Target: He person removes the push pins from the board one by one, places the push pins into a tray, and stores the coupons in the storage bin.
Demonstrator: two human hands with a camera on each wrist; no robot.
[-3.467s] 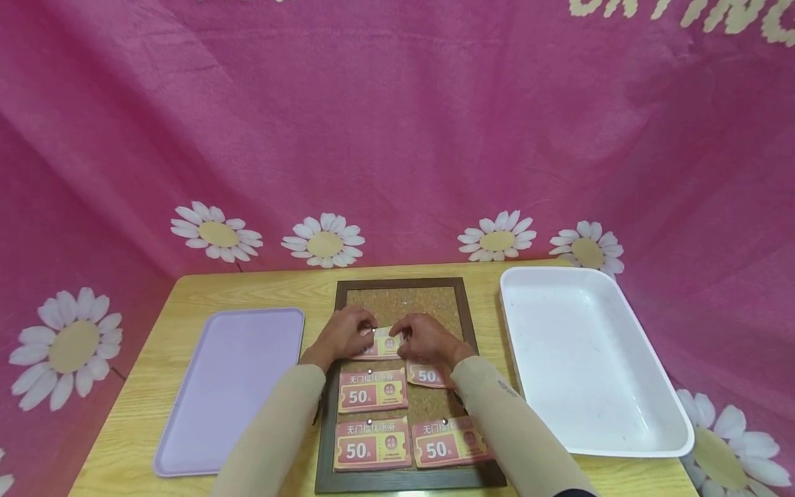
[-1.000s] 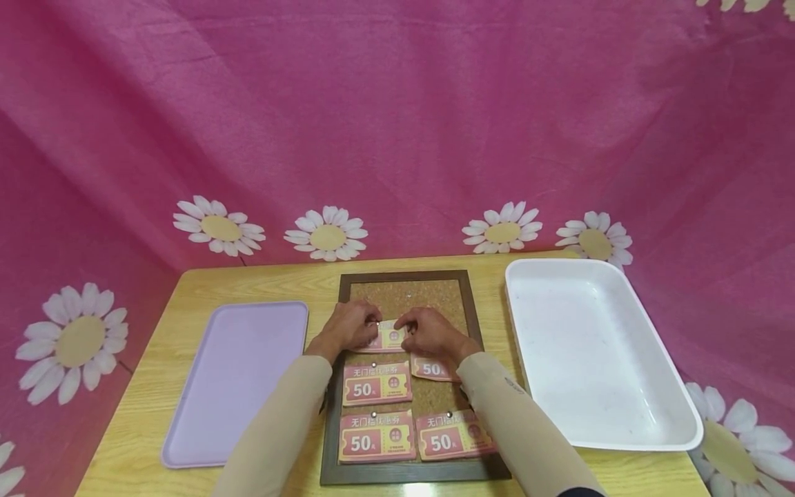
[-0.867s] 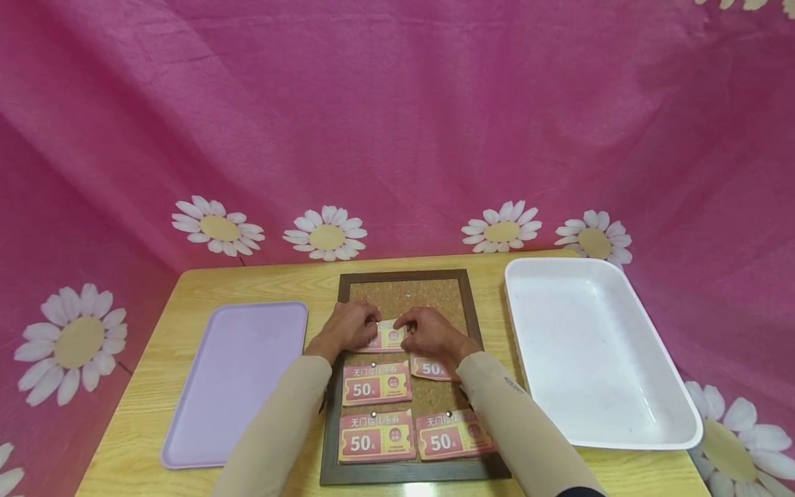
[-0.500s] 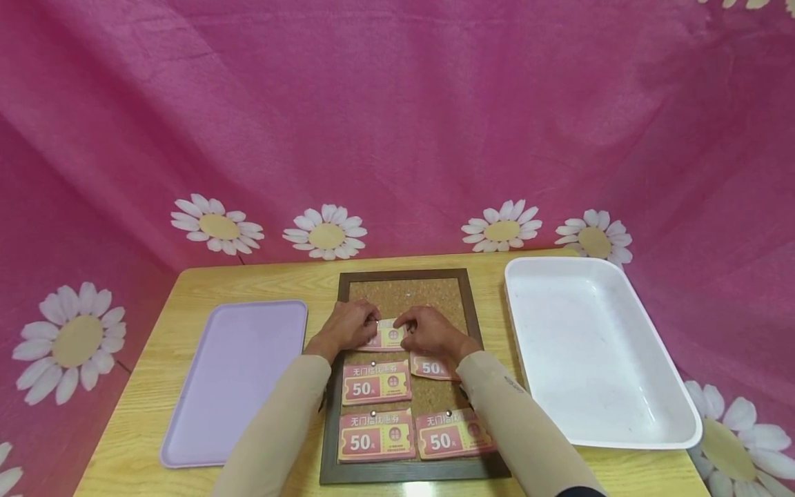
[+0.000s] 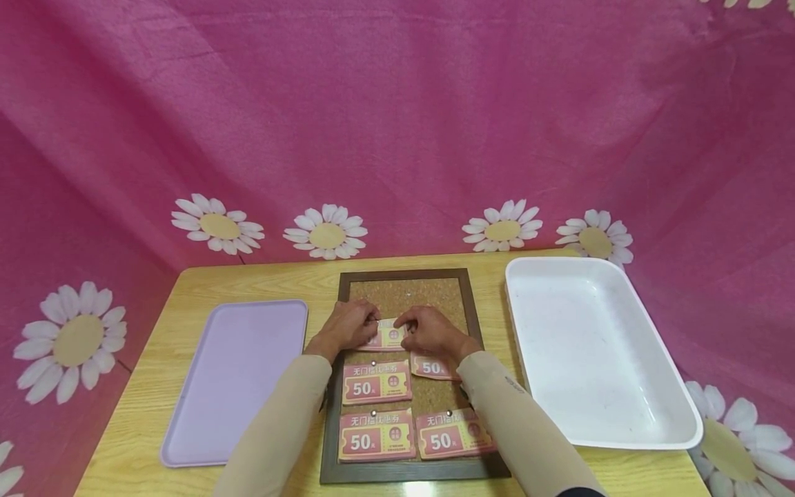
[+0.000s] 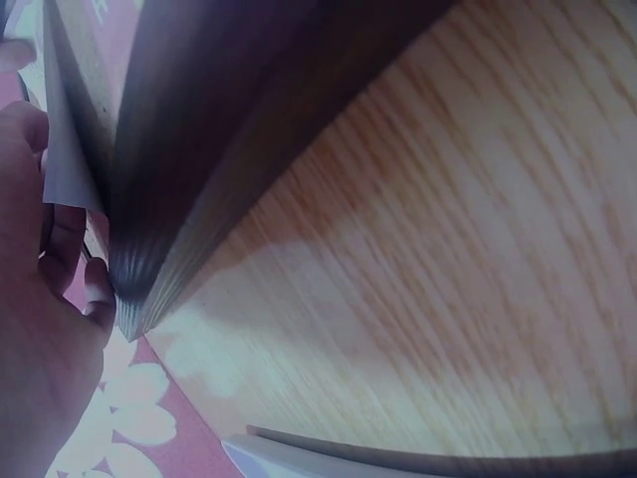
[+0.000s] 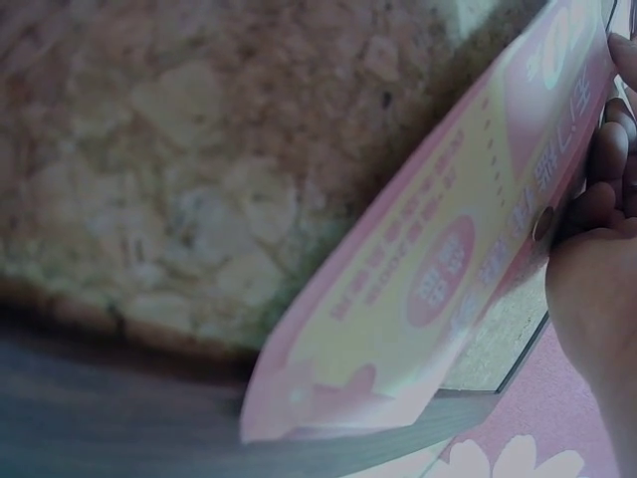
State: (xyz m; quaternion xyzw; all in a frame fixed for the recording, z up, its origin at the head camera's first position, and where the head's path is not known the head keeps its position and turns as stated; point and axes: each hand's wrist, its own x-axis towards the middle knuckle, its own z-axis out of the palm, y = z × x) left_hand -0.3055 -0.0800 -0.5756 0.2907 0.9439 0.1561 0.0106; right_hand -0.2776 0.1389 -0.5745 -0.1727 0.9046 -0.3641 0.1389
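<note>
A pink and yellow paper coupon (image 5: 389, 336) lies at the upper left of the row on the framed corkboard (image 5: 439, 295), between both hands. My left hand (image 5: 348, 324) pinches its upper left part, fingertips close together near a small pin head; the left wrist view shows the paper's pale back (image 6: 72, 149) against the fingers. My right hand (image 5: 430, 330) holds its upper right corner between thumb and finger. Under the right hand is another coupon (image 5: 428, 367), partly hidden; the right wrist view shows a pushpin (image 7: 542, 223) near its top edge.
Lower on the board are a middle-left coupon (image 5: 377, 384), a bottom-left coupon (image 5: 377, 436) and a bottom-right coupon (image 5: 453, 435), each pinned at the top. A lilac tray (image 5: 239, 379) lies left of the board on the wooden table (image 5: 323, 283). A deep white tray (image 5: 596, 359) stands right.
Since the oldest frame the head view has shifted slightly, moving the whole scene up a little. Both hands keep their places at the same coupon, with hardly any movement over the last second.
</note>
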